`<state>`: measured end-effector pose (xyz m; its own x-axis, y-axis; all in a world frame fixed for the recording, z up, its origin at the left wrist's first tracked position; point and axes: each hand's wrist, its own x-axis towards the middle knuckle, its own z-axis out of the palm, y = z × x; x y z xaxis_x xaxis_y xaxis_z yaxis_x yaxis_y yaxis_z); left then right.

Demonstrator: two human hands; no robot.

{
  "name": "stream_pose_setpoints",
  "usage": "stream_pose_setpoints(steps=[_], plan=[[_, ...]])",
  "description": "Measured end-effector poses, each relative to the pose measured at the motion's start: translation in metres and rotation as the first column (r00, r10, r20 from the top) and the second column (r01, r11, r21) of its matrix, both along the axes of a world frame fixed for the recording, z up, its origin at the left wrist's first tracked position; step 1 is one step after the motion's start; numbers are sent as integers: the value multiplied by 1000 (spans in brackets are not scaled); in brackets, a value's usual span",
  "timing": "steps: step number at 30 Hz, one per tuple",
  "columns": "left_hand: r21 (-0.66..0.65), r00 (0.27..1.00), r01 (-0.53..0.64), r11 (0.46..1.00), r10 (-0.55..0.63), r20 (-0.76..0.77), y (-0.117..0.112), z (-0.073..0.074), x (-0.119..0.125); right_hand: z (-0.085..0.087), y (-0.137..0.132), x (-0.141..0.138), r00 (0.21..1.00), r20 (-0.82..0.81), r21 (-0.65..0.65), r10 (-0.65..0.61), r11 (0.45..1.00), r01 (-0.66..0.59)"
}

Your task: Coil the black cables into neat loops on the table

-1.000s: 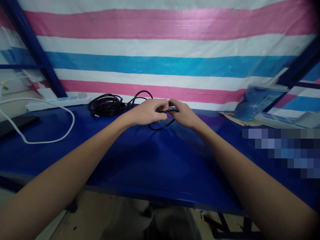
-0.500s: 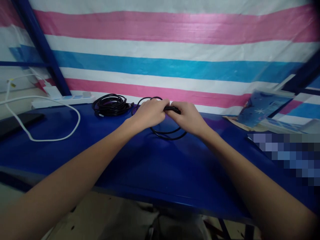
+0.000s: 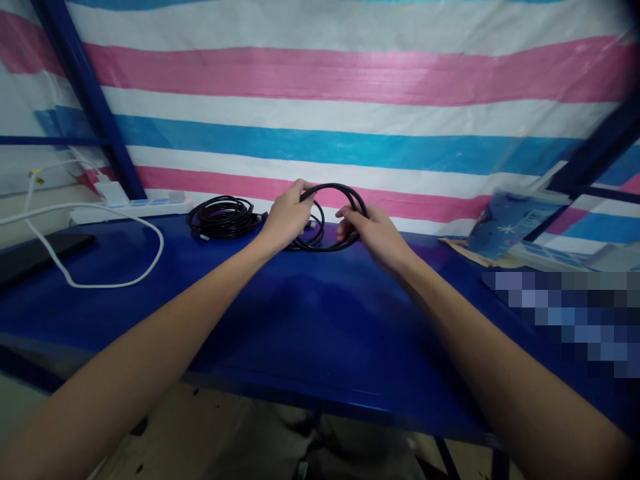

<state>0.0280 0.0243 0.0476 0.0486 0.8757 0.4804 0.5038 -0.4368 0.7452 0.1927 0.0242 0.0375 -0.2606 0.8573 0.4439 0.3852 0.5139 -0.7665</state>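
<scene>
Between my hands a black cable (image 3: pixel 334 186) forms a round coil of a few loops, raised over the back of the blue table. My left hand (image 3: pixel 290 215) is closed on the coil's left side. On its right side my right hand (image 3: pixel 367 230) curls its fingers around the loops. Part of the cable, with what looks like a connector, shows behind and below my left hand near the tabletop. To the left of my left hand lies a second bundle of black cable (image 3: pixel 223 219), coiled flat, with its plug ends at the right.
A white power strip (image 3: pixel 135 208) with a plugged-in adapter stands at the back left. A white cable (image 3: pixel 161 240) loops over the table (image 3: pixel 320 333) beside a flat black object (image 3: pixel 50 257). At the right are a blue packet (image 3: pixel 510 223) and a blurred-out patch.
My hands have moved apart from close together. The cable loops between them have risen and now stand as an open ring. The view has tilted up slightly.
</scene>
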Motion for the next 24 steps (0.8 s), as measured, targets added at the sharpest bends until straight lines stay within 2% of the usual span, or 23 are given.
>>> stream_pose_setpoints(steps=[1, 3, 6, 8, 14, 24], plan=[[-41, 999, 29, 999, -28, 24, 0, 0, 0, -1, 0, 0, 1000, 0, -15, 12, 1000, -12], [-52, 998, 63, 997, -65, -26, -1, 0, -1, -2, -2, -1, 999, 23, -31, 27, 999, -26], [53, 980, 48, 997, -37, -194, -3, -2, 0, 0, -8, -2, 994, 106, -6, 34, 999, -33], [97, 972, 76, 992, -51, -231, -4, -2, 3, 2, -12, -3, 986, 163, 38, 31, 999, -38], [36, 985, 125, 992, -119, -128, -4, -4, 11, 2, -16, -4, 973, 229, 155, -16, 988, -20], [19, 984, 118, 993, -114, -136, -2, -6, 10, -1, -12, -1, 962, 272, 180, -23, 983, -28]])
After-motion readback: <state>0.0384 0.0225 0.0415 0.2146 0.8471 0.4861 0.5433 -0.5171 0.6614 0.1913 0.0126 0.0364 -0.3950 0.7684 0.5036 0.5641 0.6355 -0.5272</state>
